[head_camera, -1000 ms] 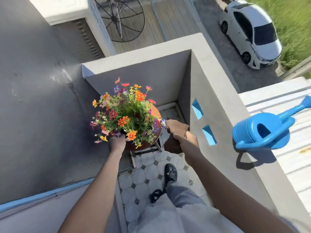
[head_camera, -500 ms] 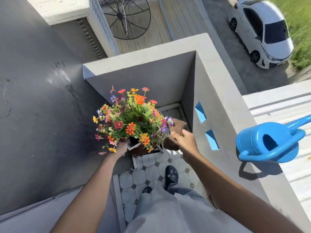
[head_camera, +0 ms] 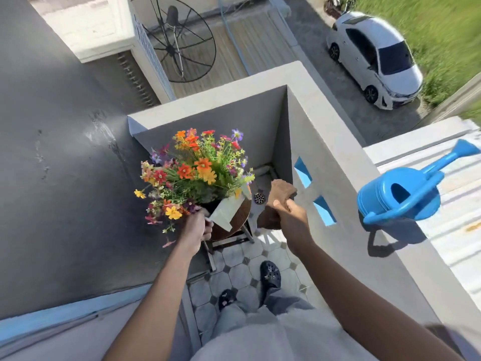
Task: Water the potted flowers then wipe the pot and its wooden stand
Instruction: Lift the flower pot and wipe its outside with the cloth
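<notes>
Head view: L hand (head_camera: 195, 228) grips pot (head_camera: 208, 205) rim, tilted left; R hand (head_camera: 290, 214) clutches brown cloth (head_camera: 279, 194). Advice: steady pot w/ L, wipe stand (head_camera: 234, 225) top near-to-far.

1. The flowers (head_camera: 195, 173) are orange, red, yellow, pink and purple among green leaves.
2. The cloth (head_camera: 279, 194) is brown.
3. The wooden stand (head_camera: 235, 221) has a dark brown, grained round top.
4. The watering can (head_camera: 406, 194) is bright blue.
5. The floor tiles (head_camera: 242, 276) are pale octagons with small dark squares between them.
6. The parapet wall (head_camera: 346, 183) is light grey, with blue showing through its openings.
7. The car (head_camera: 374, 58) is white.
8. The shoes (head_camera: 270, 274) are black.
</notes>
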A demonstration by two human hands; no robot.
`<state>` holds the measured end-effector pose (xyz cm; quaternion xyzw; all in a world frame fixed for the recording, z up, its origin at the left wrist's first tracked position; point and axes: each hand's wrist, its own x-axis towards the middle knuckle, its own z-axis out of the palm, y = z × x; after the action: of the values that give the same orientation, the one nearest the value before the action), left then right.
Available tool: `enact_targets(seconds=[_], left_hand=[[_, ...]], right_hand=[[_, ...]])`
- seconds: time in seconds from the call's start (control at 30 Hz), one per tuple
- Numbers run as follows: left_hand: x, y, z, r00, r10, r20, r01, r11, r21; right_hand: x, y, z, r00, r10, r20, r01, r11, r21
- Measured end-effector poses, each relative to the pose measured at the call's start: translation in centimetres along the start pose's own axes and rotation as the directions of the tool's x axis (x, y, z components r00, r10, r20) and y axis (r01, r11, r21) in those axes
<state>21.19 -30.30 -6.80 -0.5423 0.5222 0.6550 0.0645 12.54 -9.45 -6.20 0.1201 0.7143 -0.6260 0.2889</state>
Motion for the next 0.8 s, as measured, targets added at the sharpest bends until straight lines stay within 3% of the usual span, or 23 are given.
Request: enact_targets(seconds=[0.23,0.33,0.43,0.63,0.8], left_hand=[[-8.0,5.1,-2.5,0.979,0.089,0.185,-0.091,0.996,-0.001],[-11.3,6.8,-3.2,0.957,0.117,0.266,-0.124,0.992,0.012],[-13.4,8.2,-3.5,0.954,0.159,0.254,-0.160,0.987,-0.019],[-14.7,10.6,-4.5,0.948,0.252,0.197,-0.241,0.967,-0.080],[-16.4,10.9,-5.1,0.931,0.271,0.245,-0.251,0.962,-0.112]], right_hand=[[-4.5,-6.0,4.8,0.951,-0.309,-0.028,0.308,0.951,-0.032],[-5.6,-8.7,7.1,0.912,-0.391,-0.120,0.396,0.918,0.023],[-8.0,-9.7,8.9,0.833,-0.526,-0.169,0.531,0.847,-0.017],[-13.3,-6.3,11.5,0.635,-0.772,-0.011,0.762,0.629,-0.152],[-12.9,-7.8,10.6,0.581,-0.812,-0.050,0.794,0.579,-0.186]])
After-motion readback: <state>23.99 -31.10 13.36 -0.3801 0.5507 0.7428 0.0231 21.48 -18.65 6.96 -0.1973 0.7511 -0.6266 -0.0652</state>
